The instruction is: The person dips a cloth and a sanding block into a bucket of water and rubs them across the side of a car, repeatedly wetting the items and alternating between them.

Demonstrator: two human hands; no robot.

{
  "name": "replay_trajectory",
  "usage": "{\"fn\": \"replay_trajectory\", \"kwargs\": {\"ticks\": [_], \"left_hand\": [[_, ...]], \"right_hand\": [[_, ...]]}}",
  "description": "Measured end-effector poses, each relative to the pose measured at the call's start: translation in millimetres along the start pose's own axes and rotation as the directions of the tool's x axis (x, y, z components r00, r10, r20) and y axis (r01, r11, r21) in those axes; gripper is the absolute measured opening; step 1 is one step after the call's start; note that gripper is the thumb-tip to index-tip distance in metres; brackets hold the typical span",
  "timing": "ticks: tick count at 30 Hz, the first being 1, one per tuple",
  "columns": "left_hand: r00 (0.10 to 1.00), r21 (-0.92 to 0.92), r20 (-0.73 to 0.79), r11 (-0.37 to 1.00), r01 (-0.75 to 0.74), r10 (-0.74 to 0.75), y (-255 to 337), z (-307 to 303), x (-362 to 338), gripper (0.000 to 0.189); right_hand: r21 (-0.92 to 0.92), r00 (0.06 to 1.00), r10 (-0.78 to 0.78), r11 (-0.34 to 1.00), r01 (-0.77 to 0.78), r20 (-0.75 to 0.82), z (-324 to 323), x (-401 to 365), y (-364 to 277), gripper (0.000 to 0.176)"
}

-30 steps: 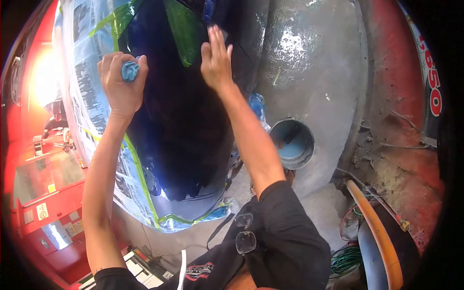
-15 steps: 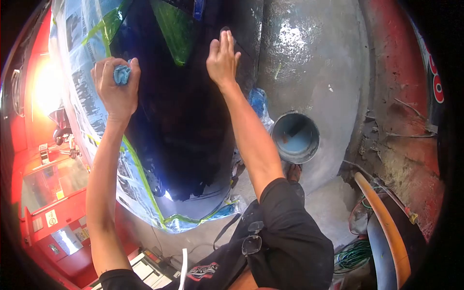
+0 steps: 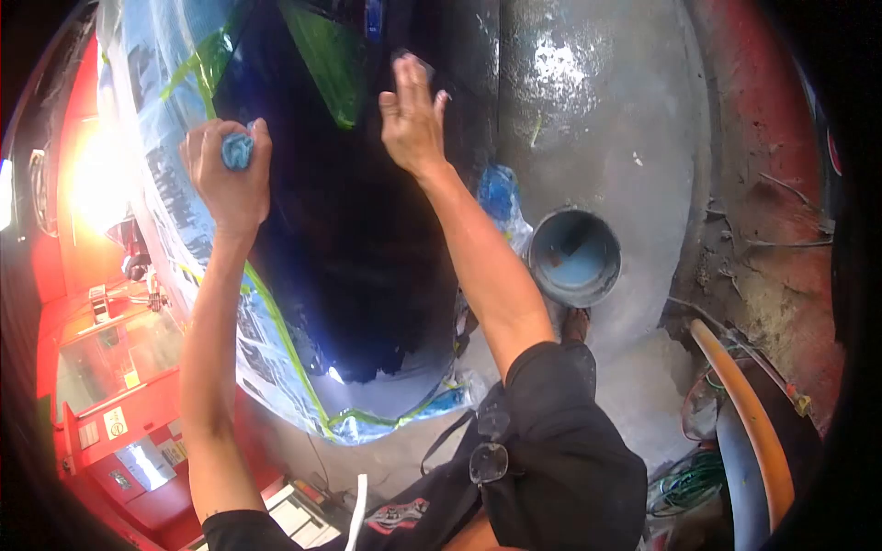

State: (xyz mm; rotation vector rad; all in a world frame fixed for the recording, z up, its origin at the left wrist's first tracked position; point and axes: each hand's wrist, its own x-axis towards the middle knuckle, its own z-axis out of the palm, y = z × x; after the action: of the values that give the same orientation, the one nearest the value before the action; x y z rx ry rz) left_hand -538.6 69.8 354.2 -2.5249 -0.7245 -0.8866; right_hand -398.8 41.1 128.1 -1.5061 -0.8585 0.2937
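My left hand [image 3: 230, 174] is closed around a crumpled light-blue cloth [image 3: 237, 151], above the left side of a dark, glossy car-body panel [image 3: 358, 266]. On the same panel, further right, my right hand [image 3: 413, 124] lies palm down with its fingers stretched forward. A thin dark grey piece that looks like sandpaper [image 3: 418, 62] shows at its fingertips, pressed against the surface; the rest of it is hidden under the hand. Green masking tape [image 3: 326, 73] runs between the hands, and plastic masking film [image 3: 165, 165] covers the panel's left side.
A bucket [image 3: 576, 257] with bluish water stands on the wet concrete floor [image 3: 606, 156], close to my foot. Blue plastic [image 3: 499, 193] hangs by the panel's edge. An orange hose or pipe [image 3: 749, 413] and green cable [image 3: 684, 482] lie at right. Red cabinets [image 3: 119, 386] are at left.
My right hand has shifted slightly left on the panel, and its fingers are tilted more to the left. The left hand keeps the cloth. The whole view has shifted a little.
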Motion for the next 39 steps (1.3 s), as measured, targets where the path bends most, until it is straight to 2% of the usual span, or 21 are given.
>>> {"fn": "replay_trajectory", "kwargs": {"ticks": [3,5,6,9,11,13,15,17,19,21,23,25,27,29,30,33,34,35,37,39], "left_hand": [[1.0,-0.008,0.02,1.0,-0.019,0.019,-5.6,-1.7,-6.0,0.023],[1.0,-0.007,0.01,1.0,0.02,-0.02,-0.3,-1.9,-5.2,0.022],[0.999,0.003,0.028,1.0,0.021,-0.022,0.2,-3.2,-3.9,0.022],[1.0,0.02,0.008,1.0,-0.025,0.025,5.2,-4.5,0.4,0.023],[1.0,0.026,-0.007,0.999,-0.024,0.024,3.8,-2.2,2.3,0.023],[1.0,0.008,0.001,1.0,0.003,-0.003,4.3,-2.7,-2.2,0.023],[1.0,-0.006,0.023,1.0,0.02,-0.02,1.6,-5.2,-5.9,0.022],[0.999,-0.019,0.016,0.999,0.028,-0.028,1.0,-2.5,-3.1,0.022],[1.0,-0.013,0.008,1.0,0.007,-0.007,1.1,-3.2,0.9,0.022],[1.0,-0.007,0.002,1.0,0.022,-0.022,1.9,-3.9,-0.2,0.022],[1.0,-0.027,-0.005,0.999,0.021,-0.021,1.5,-4.1,0.0,0.022],[1.0,-0.03,-0.006,0.999,0.024,-0.024,3.3,-4.9,-0.7,0.022],[1.0,-0.027,0.006,0.999,0.023,-0.023,3.0,-6.5,-2.0,0.022],[1.0,-0.029,0.008,0.999,0.022,-0.021,3.5,-6.4,2.2,0.022],[1.0,-0.027,0.013,0.999,0.026,-0.025,3.3,-7.1,2.6,0.022],[1.0,-0.035,0.013,0.999,0.025,-0.024,3.7,-4.6,-1.3,0.021],[1.0,-0.033,0.006,0.999,0.015,-0.015,1.8,-4.7,-1.1,0.021],[1.0,-0.025,0.004,1.0,0.011,-0.011,-1.2,-3.8,-0.7,0.022],[1.0,-0.027,0.01,1.0,0.008,-0.008,-2.2,-3.1,-2.9,0.023],[1.0,-0.018,0.014,1.0,-0.01,0.01,-1.7,-2.1,-1.6,0.023]], "right_hand": [[0.12,0.988,0.151,0.982,-0.148,-0.017,3.0,11.7,-7.2,0.061],[0.061,0.998,0.058,0.996,-0.059,0.027,0.4,-11.5,-27.4,0.061],[0.088,0.999,-0.023,0.996,0.021,0.024,-2.5,-38.2,-39.4,0.062],[0.175,0.991,-0.043,0.984,0.021,0.126,-13.5,-120.7,-52.7,0.062],[0.139,0.995,0.001,0.99,-0.015,0.101,-13.5,-92.3,-52.6,0.061],[0.168,0.997,0.073,0.983,-0.078,0.035,-5.8,-12.8,-45.9,0.06],[0.159,0.99,0.138,0.977,-0.141,0.029,0.2,29.8,-45.6,0.059],[0.148,0.998,0.058,0.987,-0.061,0.021,-2.9,-1.6,-50.8,0.058],[0.162,0.995,-0.047,0.986,0.032,0.092,-17.1,-59.2,-58.9,0.059],[0.133,0.993,-0.07,0.99,0.056,0.1,-18.7,-44.6,-56.0,0.059],[0.091,0.994,-0.039,0.995,0.029,0.1,-13.3,-9.9,-51.3,0.059],[0.098,0.99,0.053,0.993,-0.066,0.132,-13.0,29.6,-52.0,0.06],[0.146,0.995,0.021,0.989,-0.034,0.093,-4.4,10.7,-50.3,0.062],[0.186,0.997,-0.028,0.982,0.014,0.076,-11.3,-40.1,-57.7,0.062],[0.179,0.99,-0.003,0.984,-0.022,0.139,-19.4,-56.7,-58.1,0.06],[0.091,0.999,0.0,0.996,-0.004,0.045,-0.6,-11.0,-38.4,0.06],[0.112,0.996,0.072,0.991,-0.078,0.062,-1.4,16.5,-39.0,0.059],[0.134,0.995,0.083,0.987,-0.09,0.053,1.0,30.6,-37.4,0.059],[0.164,0.995,0.071,0.983,-0.083,0.075,-3.5,9.8,-40.0,0.059],[0.123,0.997,-0.056,0.991,0.05,0.046,-6.8,-70.9,-55.0,0.06]]}}
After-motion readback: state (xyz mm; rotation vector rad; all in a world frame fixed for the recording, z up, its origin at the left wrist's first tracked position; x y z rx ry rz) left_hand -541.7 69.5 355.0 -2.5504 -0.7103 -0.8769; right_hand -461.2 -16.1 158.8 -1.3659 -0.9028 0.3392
